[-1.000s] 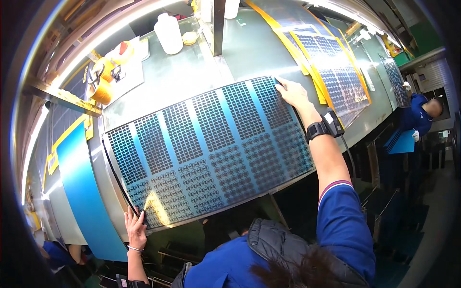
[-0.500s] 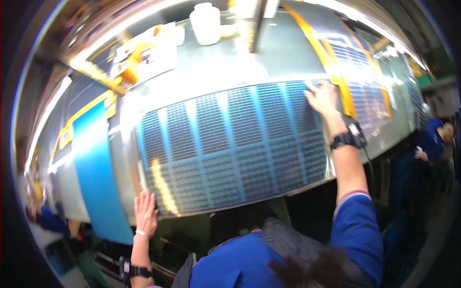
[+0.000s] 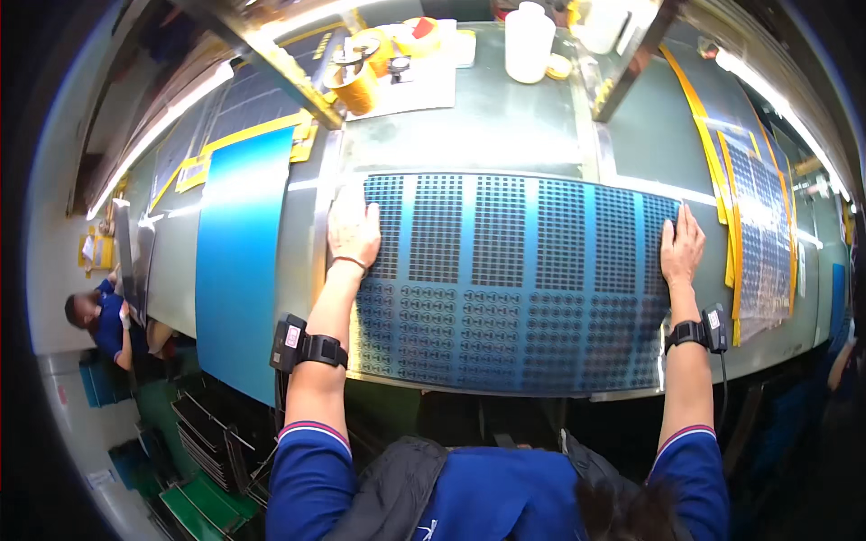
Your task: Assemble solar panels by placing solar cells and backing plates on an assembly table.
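Note:
A wide dark-blue panel (image 3: 433, 293), printed with rows of small squares above and small round patterns below, lies flat on the worktable, its near edge close to the table's front. My left hand (image 3: 354, 233) rests on its far left corner, fingers stretched out along the side and thumb on the surface. At the far right corner lies my right hand (image 3: 683, 248), fingers extended along the right side and thumb over the printed face. Both palms are down, with no fingers wrapped round anything. Each wrist wears a black strapped device.
A plain bright-blue sheet (image 3: 236, 243) lies to the left. Orange tape rolls (image 3: 356, 86) and a white bottle (image 3: 529, 45) stand at the back. Metal posts (image 3: 636, 59) rise behind the panel. A yellow-edged patterned film (image 3: 758, 225) lies right. Another person (image 3: 104, 325) is at far left.
My left hand has gone from the near left corner up to the far left corner. My right hand has slid slightly nearer along the right side. The view has turned and shifted left.

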`<state>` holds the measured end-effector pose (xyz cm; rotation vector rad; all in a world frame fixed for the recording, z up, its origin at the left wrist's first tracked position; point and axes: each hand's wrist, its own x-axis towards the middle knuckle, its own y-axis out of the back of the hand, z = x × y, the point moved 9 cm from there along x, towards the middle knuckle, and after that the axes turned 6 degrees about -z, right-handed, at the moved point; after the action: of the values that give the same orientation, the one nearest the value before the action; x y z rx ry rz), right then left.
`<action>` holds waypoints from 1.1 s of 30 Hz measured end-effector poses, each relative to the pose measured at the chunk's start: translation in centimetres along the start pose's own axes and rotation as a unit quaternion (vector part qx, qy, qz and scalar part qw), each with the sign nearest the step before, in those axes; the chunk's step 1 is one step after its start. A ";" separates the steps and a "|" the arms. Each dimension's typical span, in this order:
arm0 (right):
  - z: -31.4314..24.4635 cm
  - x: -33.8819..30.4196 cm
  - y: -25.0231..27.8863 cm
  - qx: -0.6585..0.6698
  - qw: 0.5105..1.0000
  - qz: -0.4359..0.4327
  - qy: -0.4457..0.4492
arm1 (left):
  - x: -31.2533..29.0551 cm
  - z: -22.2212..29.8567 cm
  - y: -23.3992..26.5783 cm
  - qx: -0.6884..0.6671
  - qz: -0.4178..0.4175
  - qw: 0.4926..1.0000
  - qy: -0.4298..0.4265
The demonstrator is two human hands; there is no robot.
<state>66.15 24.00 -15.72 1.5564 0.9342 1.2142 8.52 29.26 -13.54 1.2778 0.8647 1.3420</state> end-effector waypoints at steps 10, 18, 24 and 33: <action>7.6 -16.4 5.8 0.190 0.946 -0.263 0.015 | 0.8 -5.3 -2.8 0.082 0.006 0.997 0.007; 11.1 -20.7 8.2 0.241 0.928 -0.267 -0.095 | 1.0 -3.3 -4.2 0.049 -0.003 0.999 -0.001; 10.5 -19.7 8.3 0.210 0.931 -0.275 -0.118 | 0.7 -2.6 -2.9 0.056 0.006 0.998 0.005; -11.1 -13.2 4.0 0.153 0.881 -0.277 0.353 | 0.4 -2.7 -5.4 0.094 -0.072 0.993 0.019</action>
<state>52.50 12.80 -14.49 0.9184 1.9726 1.2445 7.03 31.07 -19.11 1.3106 1.1103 1.1958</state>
